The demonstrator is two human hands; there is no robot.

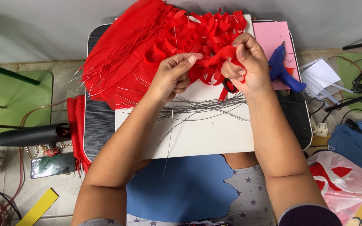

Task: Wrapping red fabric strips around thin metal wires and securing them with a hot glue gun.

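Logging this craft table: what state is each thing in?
left hand: pinching a thin wire
right hand: gripping red ribbon
glue gun: lying on pink sheet
wires: loose on white board
red fabric: heaped

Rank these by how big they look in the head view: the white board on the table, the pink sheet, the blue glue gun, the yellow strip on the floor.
1. White rectangular board, clearly largest.
2. Pink paper sheet.
3. Blue plastic glue gun and flat yellow strip look alike; the strip runs off the picture's edge, so unranked.
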